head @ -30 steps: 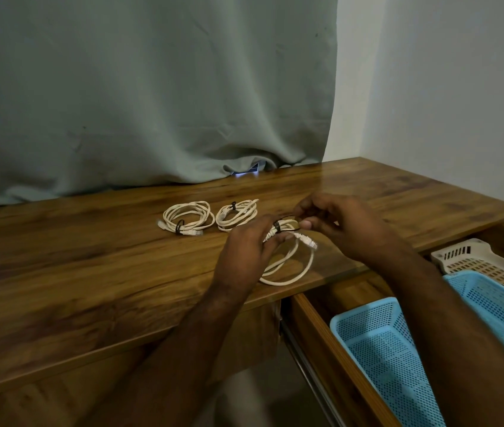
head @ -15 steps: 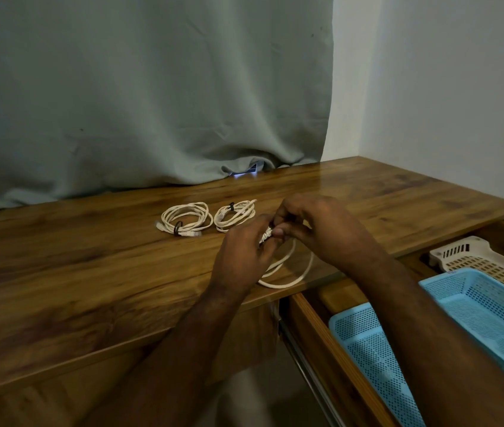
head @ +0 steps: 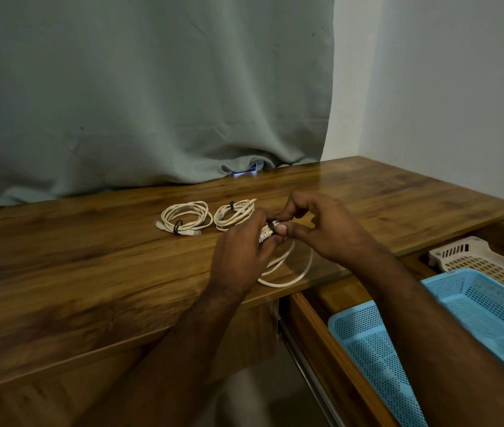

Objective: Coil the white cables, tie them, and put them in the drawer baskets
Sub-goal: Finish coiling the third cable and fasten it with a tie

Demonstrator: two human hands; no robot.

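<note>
Near the desk's (head: 90, 288) front edge, just above the open drawer (head: 312, 322), the left hand (head: 241, 257) and right hand (head: 327, 229) meet over a white cable coil (head: 287, 266). Both pinch its gathered strands, where a dark tie (head: 270, 227) wraps them; its loops hang toward six o'clock onto the wood. At ten o'clock from the hands lie two tied coils, one (head: 186, 217) farther left, one (head: 233, 212) just beside the left hand. At four o'clock sit a blue basket (head: 491, 306) and a cream basket (head: 478, 257).
</note>
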